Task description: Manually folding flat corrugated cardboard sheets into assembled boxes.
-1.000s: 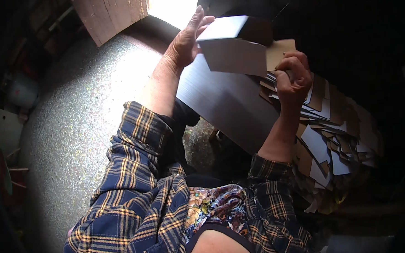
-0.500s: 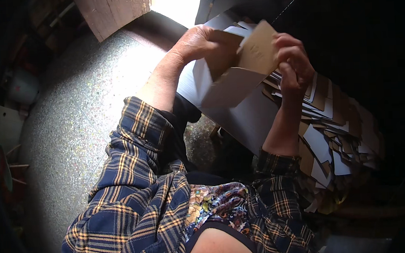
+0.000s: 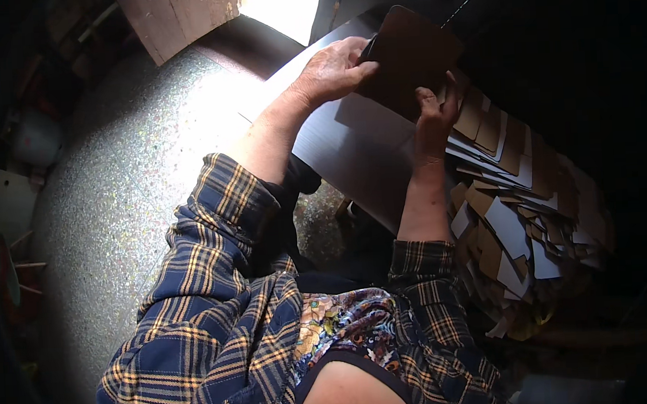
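A brown cardboard piece (image 3: 412, 55) with rounded corners is held up over the table, its face turned toward me and in shadow. My left hand (image 3: 335, 71) is closed on its left edge, thumb on the near side. By the lower right edge is my right hand (image 3: 437, 115), thumb and fingers apart; whether it touches the cardboard I cannot tell. Right of that hand lies a large heap of cut cardboard pieces (image 3: 511, 225), brown on one side and white on the other.
The smooth grey tabletop (image 3: 349, 138) slants beneath my hands. Speckled floor (image 3: 125, 190) spreads to the left, brightly lit near a worn wooden panel (image 3: 182, 19). A pale container (image 3: 36, 136) stands at the far left. Deep shadow covers the far right.
The white-and-brown folded cardboard between my hands now shows as a brown panel. My right hand has moved left and down and loosened its fingers; my left hand has shifted slightly right.
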{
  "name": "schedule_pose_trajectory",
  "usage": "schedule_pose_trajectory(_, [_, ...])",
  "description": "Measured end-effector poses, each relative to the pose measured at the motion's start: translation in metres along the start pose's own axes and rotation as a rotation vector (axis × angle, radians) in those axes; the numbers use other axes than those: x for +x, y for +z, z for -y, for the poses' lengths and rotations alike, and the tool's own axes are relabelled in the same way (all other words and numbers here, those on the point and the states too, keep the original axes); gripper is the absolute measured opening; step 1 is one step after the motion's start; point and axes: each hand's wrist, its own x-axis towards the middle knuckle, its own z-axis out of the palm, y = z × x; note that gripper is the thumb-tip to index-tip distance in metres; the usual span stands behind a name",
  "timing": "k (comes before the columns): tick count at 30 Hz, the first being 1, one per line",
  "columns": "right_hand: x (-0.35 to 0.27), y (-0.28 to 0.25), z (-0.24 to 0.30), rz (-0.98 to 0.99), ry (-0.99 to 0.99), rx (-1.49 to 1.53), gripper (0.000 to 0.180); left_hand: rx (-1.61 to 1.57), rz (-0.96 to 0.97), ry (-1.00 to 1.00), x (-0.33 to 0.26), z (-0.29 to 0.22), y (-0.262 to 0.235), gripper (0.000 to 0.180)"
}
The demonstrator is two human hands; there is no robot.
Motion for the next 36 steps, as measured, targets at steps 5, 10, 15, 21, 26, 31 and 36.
schedule_pose_trajectory(5, [-0.009,-0.008,0.008,0.216,0.004,-0.018,0.058,-0.549,0.167,-0.133,-0.009,-0.029,-0.015,0.058])
schedule_pose_trajectory(10, [-0.005,-0.014,-0.001,0.333,-0.026,0.085,0.064,-0.498,0.012,-0.085,-0.004,-0.006,-0.006,0.026])
schedule_pose_trajectory(15, [-0.006,-0.016,-0.009,0.366,0.076,0.25,0.071,-0.689,0.095,-0.101,0.001,0.001,-0.01,0.016])
schedule_pose_trajectory(21, [-0.007,0.002,0.008,0.277,-0.031,0.311,0.055,-0.356,-0.066,0.001,0.0,0.003,0.008,0.029])
schedule_pose_trajectory(26, [0.012,-0.002,-0.012,0.223,0.084,0.351,0.023,-0.351,0.05,-0.056,-0.003,-0.011,-0.002,0.036])
schedule_pose_trajectory(31, [0.009,-0.002,-0.018,0.19,0.067,0.181,0.021,-0.504,0.053,-0.04,-0.003,-0.016,0.002,0.037])
schedule_pose_trajectory(36, [0.011,0.001,-0.005,0.215,0.025,0.111,0.015,-0.555,0.102,0.006,-0.005,-0.017,-0.004,0.036])
